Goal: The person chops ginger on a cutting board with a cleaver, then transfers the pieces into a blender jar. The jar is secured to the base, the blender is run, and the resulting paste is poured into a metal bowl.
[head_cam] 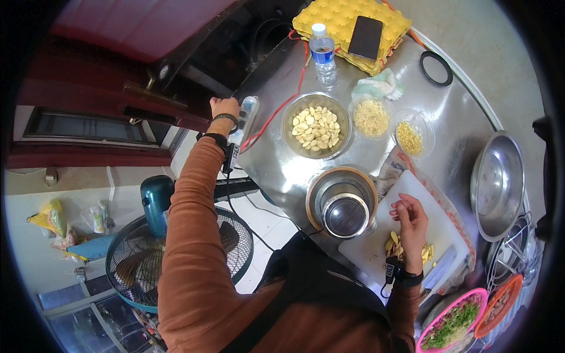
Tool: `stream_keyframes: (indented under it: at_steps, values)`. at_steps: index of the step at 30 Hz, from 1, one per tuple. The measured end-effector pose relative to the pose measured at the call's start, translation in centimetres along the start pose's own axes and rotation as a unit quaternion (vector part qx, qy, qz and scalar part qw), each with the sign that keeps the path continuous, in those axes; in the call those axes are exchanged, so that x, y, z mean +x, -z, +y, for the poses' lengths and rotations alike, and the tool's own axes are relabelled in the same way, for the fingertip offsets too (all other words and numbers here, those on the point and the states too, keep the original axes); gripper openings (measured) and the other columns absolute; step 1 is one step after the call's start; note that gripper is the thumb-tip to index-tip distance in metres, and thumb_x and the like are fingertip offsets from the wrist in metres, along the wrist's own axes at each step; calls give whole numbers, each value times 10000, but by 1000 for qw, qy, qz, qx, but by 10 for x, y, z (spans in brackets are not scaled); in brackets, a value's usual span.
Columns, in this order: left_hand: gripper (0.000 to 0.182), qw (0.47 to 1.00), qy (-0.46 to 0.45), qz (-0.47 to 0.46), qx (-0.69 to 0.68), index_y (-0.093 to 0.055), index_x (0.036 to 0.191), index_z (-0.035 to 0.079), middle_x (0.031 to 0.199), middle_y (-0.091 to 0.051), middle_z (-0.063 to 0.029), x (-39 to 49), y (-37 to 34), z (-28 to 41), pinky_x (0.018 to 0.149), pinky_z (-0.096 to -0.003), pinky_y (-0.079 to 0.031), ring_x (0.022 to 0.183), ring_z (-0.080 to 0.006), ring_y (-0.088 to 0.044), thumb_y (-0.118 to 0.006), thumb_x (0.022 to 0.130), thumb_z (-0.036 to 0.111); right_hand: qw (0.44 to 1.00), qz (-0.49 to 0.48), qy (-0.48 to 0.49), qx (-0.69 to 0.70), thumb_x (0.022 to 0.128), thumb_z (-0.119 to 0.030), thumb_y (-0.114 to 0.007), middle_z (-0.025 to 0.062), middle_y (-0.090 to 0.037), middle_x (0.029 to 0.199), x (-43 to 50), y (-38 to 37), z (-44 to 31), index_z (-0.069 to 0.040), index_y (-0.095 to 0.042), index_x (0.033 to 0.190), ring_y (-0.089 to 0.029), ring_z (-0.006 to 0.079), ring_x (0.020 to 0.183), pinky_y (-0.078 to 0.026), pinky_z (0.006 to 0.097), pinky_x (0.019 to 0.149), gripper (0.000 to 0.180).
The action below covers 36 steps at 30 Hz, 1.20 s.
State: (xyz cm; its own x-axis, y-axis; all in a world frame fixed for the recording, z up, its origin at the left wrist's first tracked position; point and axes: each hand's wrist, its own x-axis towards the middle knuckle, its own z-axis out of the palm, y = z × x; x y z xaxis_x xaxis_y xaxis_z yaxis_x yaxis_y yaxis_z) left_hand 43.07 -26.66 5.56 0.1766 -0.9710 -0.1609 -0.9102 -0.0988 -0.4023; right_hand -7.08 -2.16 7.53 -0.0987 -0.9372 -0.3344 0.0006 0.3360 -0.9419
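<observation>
My left hand (225, 110) is curled against the side of a white power strip (249, 108) at the steel table's left edge. Whether its fingers grip anything is hidden. Above a white cutting board (379, 247) hovers my right hand (411, 218), fingers loosely bent and holding nothing. Below it lie pieces of what looks like sliced ginger (393, 245), beside a knife (441, 267). Left of the board stands a round steel vessel (318, 183) with a brownish rim; a dark, silver-rimmed lid or cup (345, 216) overlaps its near side.
Behind are a steel bowl of peeled cloves (315, 130), tubs of minced pale (371, 117) and yellow food (409, 137), a water bottle (323, 57), and a phone (365, 37) on egg trays (329, 17). An empty basin (499, 185) stands right; a fan (132, 260), lower left.
</observation>
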Motion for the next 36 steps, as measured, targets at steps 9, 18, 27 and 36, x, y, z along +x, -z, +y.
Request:
stream_keyframes:
  at_steps: [9, 18, 27, 36]
  values:
    - [228, 999, -18, 34, 14, -757, 882, 106, 922, -730, -134, 4, -30, 2, 1023, -460, -307, 985, -310, -661, -545, 862, 189, 1000, 14, 4, -11, 964, -123, -576, 58, -664, 952, -9, -3, -3, -14, -581, 1204, -627, 121, 796, -486, 239, 702, 264]
    - [447, 995, 25, 95, 34, -697, 1085, 120, 1055, -681, -150, -14, -1, 9, 1044, -499, -298, 1100, -316, -595, -653, 825, 480, 988, -51, 110, -99, 881, -38, -630, 58, -609, 1141, -33, -22, -25, -55, -546, 1271, -611, 146, 940, -508, 270, 753, 399]
    - [473, 737, -206, -70, -640, -653, 1199, 78, 1138, -678, -84, -95, 168, 91, 890, -319, -489, 1055, -151, -611, -710, 856, 398, 967, -12, 164, -194, 881, -96, -651, 124, -612, 1123, -25, -22, 40, -1, -532, 1267, -625, 181, 962, -531, 300, 722, 414]
    - [710, 907, -250, 35, -337, -558, 1302, 193, 1316, -489, -178, -317, 184, 176, 953, -424, -467, 1180, -380, -518, -818, 641, 200, 987, -78, 31, -136, 887, -113, -634, 110, -667, 738, -25, -26, 61, 35, -600, 1102, -663, 156, 558, -508, 293, 488, 264]
